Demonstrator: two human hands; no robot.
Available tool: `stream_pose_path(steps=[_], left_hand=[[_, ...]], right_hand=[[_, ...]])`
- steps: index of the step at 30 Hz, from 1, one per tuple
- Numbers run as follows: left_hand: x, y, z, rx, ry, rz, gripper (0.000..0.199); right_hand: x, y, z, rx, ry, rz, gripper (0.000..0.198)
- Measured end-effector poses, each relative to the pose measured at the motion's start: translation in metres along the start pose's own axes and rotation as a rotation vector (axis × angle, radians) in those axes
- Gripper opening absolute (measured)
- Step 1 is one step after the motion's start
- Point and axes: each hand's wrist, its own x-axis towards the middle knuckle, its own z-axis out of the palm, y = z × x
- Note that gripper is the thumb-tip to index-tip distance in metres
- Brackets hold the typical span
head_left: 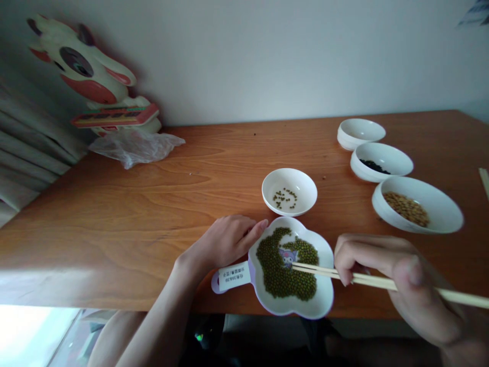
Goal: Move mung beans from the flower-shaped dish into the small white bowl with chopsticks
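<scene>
A white flower-shaped bowl [324, 300] with a purple rim and a labelled handle [235, 276] sits at the table's front edge. Small green mung beans [273, 278] cover much of its bottom around a printed cartoon figure. My right hand [393, 275] holds a pair of wooden chopsticks [367, 279], their tips down among the beans near the middle. I cannot make out a bean between the tips. Palm down, my left hand [227, 237] rests at the bowl's left rim, thumb stretched along it; its other fingers are partly hidden. Just behind stands a round white bowl [290, 178] with scattered beans.
On the right, three white bowls form a row: one with tan beans [407, 208], one with black ones [374, 165], and a far bowl [359, 135]. A cow-shaped toy keyboard [114, 114] and a clear plastic bag [135, 148] occupy the back left. More chopsticks [484, 178] lie far right.
</scene>
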Motion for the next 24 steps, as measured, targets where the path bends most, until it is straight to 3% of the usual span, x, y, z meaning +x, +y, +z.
stream_pose_path(steps=[14, 24], left_hand=[[-0.0018, -0.0008, 0.0007, -0.020, 0.011, -0.001, 0.061], [-0.0011, -0.0016, 0.0016, 0.010, 0.008, 0.011, 0.060]], right_hand=[[0.0055, 0.0035, 0.0035, -0.001, -0.019, -0.058, 0.078], [0.0031, 0.0055, 0.0023, 0.032, 0.084, -0.079, 0.083]])
